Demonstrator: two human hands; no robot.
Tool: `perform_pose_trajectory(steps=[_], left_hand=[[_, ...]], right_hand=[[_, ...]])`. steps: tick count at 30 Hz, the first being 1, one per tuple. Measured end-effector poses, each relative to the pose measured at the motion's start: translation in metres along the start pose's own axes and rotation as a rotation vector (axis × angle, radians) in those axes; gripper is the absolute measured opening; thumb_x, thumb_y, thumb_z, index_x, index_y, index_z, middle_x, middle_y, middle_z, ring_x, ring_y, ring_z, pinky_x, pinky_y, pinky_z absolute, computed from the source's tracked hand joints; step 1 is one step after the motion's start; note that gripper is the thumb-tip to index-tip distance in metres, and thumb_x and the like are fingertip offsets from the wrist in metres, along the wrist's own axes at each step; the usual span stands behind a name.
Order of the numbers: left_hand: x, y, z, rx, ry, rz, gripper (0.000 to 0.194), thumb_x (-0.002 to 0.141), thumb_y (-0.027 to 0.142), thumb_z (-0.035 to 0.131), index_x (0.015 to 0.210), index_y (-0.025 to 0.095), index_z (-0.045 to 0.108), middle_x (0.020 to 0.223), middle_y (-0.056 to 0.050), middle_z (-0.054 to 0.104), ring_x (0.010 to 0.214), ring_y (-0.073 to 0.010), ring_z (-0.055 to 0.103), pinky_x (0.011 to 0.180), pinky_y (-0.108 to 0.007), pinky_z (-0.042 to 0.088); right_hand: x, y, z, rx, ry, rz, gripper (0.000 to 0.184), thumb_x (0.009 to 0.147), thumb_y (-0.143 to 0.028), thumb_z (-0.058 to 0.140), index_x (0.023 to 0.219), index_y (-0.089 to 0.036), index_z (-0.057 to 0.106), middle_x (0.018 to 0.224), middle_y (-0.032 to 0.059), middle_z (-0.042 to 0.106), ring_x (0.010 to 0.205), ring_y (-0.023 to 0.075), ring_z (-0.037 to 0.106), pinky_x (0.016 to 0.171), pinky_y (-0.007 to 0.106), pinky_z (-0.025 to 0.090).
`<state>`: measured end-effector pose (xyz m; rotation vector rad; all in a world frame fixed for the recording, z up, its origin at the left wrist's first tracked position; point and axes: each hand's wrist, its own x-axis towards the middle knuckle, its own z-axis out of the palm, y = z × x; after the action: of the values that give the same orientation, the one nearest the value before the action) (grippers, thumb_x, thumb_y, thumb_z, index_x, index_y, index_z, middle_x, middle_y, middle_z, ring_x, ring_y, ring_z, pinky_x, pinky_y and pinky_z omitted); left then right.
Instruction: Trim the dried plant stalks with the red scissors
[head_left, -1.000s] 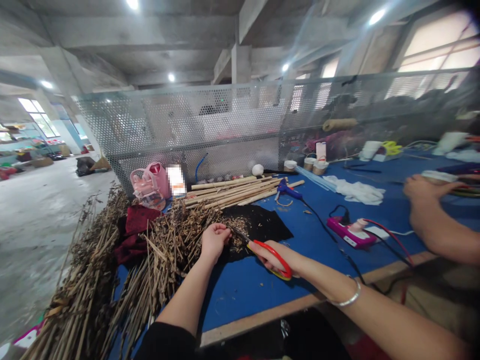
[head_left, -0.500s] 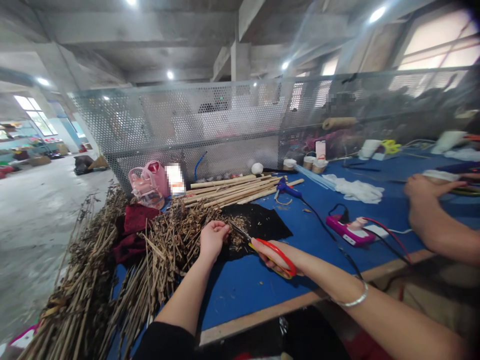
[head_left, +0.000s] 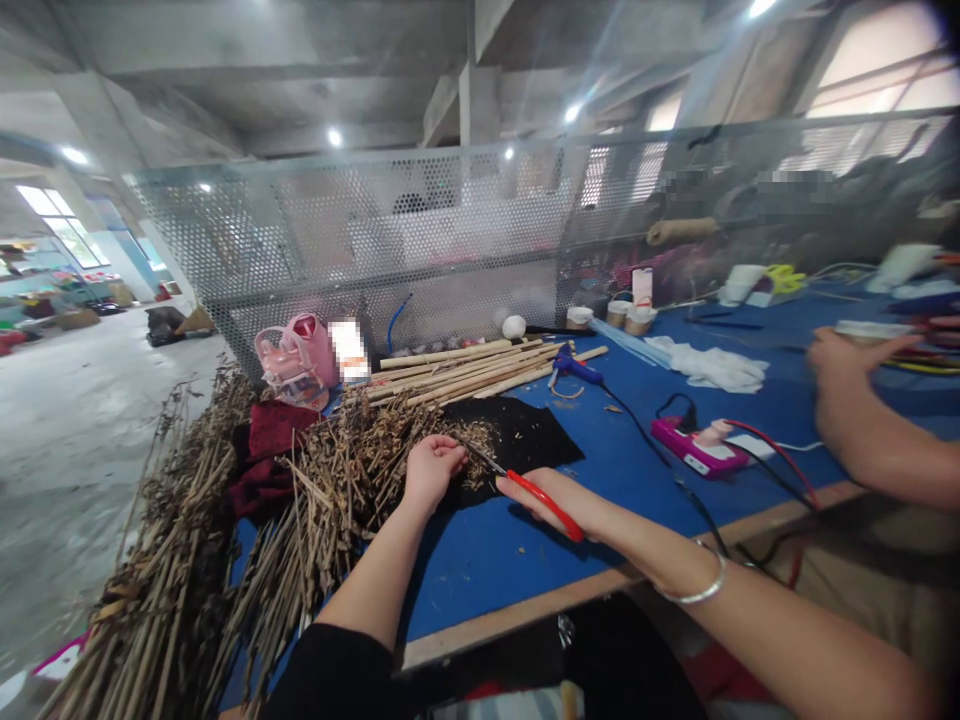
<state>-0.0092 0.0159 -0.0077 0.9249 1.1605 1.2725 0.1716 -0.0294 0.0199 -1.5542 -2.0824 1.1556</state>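
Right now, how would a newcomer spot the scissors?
Find the blue table, then the black cloth strewn with brown clippings. Just in front of it, the person's right hand grips the scissors, blades pointing toward the left hand. Their red handle sets them apart from the brown stalks nearby.

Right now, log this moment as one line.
right hand: holds red-handled scissors | left hand: closed, near blades | dry plant bits: on black cloth

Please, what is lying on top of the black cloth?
Dry plant scraps lie on the black cloth, near the scissors. The left hand hides part of it; what is under there cannot be seen.
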Motion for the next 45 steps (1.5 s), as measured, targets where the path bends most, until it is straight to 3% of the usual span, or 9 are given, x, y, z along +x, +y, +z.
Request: perform_pose_trajectory(steps=[11, 16, 25, 31, 37, 45], left_hand=[[-0.001, -0.002, 0.002, -0.063, 0.011, -0.013, 0.029, 0.055, 0.019, 0.074, 0.075, 0.012, 0.055, 0.057, -0.002, 0.062, 0.052, -0.0091, 0.058, 0.048, -0.017, 0.042], [0.001, 0.0, 0.0, -0.095, 0.039, 0.03, 0.032, 0.057, 0.024, 0.074, 0.075, 0.014, 0.05, 0.057, -0.001, 0.061, 0.05, -0.0083, 0.057, 0.046, -0.016, 0.039], [-0.002, 0.003, 0.001, -0.123, -0.014, 0.006, 0.03, 0.059, 0.019, 0.072, 0.072, 0.015, 0.044, 0.058, -0.001, 0.061, 0.053, -0.0085, 0.059, 0.05, -0.016, 0.043], [-0.003, 0.003, 0.002, -0.118, -0.031, -0.024, 0.031, 0.061, 0.013, 0.07, 0.077, 0.015, 0.042, 0.058, 0.0, 0.061, 0.057, -0.0105, 0.062, 0.053, -0.018, 0.046], [-0.004, 0.002, 0.003, -0.092, -0.023, -0.049, 0.038, 0.063, 0.011, 0.07, 0.089, 0.014, 0.043, 0.059, -0.001, 0.062, 0.055, -0.0108, 0.061, 0.051, -0.018, 0.046], [-0.003, 0.002, 0.003, -0.08, -0.008, 0.011, 0.039, 0.064, 0.006, 0.065, 0.096, 0.012, 0.044, 0.064, -0.002, 0.063, 0.057, -0.0098, 0.061, 0.052, -0.017, 0.046]], right_hand=[[-0.004, -0.005, -0.002, -0.022, 0.009, 0.03, 0.059, 0.07, -0.075, 0.028, 0.051, -0.019, 0.029, 0.044, -0.0045, 0.029, 0.042, 0.007, 0.025, 0.043, 0.021, 0.02], [-0.002, -0.011, -0.009, -0.145, 0.024, -0.019, 0.059, 0.073, -0.073, 0.023, 0.053, -0.019, 0.028, 0.047, -0.0031, 0.031, 0.046, 0.0079, 0.027, 0.046, 0.022, 0.021], [0.003, 0.0, -0.006, -0.353, 0.14, -0.01, 0.055, 0.069, -0.072, 0.037, 0.057, -0.018, 0.041, 0.053, -0.0004, 0.046, 0.047, 0.0094, 0.035, 0.047, 0.022, 0.022], [0.002, -0.004, -0.004, -0.391, 0.172, 0.015, 0.056, 0.068, -0.071, 0.04, 0.05, -0.018, 0.039, 0.047, -0.0005, 0.043, 0.044, 0.0088, 0.034, 0.045, 0.022, 0.02], [0.005, 0.008, -0.003, -0.4, 0.185, -0.003, 0.058, 0.067, -0.072, 0.04, 0.05, -0.017, 0.046, 0.047, -0.0004, 0.046, 0.044, 0.0087, 0.036, 0.044, 0.022, 0.02], [-0.003, 0.007, -0.009, -0.512, 0.223, 0.037, 0.052, 0.068, -0.07, 0.041, 0.066, -0.02, 0.054, 0.064, 0.004, 0.06, 0.056, 0.0152, 0.053, 0.047, 0.022, 0.024]])
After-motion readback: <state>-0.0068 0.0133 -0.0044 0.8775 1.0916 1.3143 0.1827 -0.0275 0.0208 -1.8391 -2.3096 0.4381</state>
